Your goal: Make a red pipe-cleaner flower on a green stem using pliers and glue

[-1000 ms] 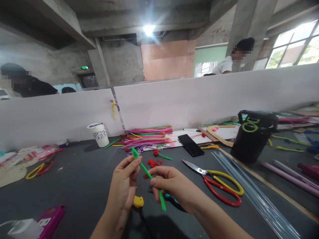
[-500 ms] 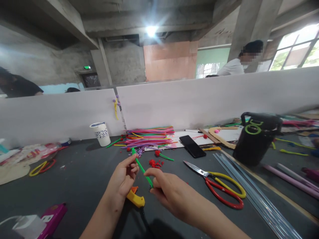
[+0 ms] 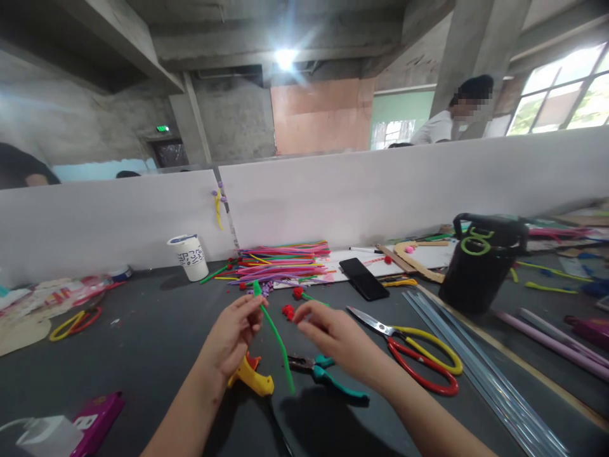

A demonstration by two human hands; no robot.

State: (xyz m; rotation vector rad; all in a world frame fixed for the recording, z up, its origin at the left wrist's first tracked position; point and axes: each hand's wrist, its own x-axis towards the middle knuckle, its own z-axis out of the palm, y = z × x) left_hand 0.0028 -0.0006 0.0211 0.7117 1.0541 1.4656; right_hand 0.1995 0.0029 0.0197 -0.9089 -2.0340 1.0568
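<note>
My left hand [image 3: 239, 330] pinches a green pipe cleaner [image 3: 277, 334] near its upper end, and the stem hangs down in a curve. Apart from it, my right hand [image 3: 328, 327] has loosely bent fingers with nothing visible in them. Just beyond its fingertips lies a small red fuzzy cluster [image 3: 288, 311]. Behind that is a red ball on a green stem [image 3: 297, 292]. Teal-handled pliers [image 3: 333, 379] rest on the table below my right hand. A yellow glue gun [image 3: 257, 377] lies beside my left wrist, partly hidden by it.
Large scissors [image 3: 409, 352] and clear rods [image 3: 476, 368] lie at right, near a black tumbler [image 3: 478, 266]. A phone [image 3: 364, 279], a heap of coloured pipe cleaners [image 3: 280, 261] and a white cup [image 3: 191, 259] stand along the back. A purple power strip [image 3: 98, 422] sits front left.
My right hand has let go of the green pipe cleaner's lower end and moved right and up, uncovering the pliers. My left hand keeps its hold. The view has shifted slightly.
</note>
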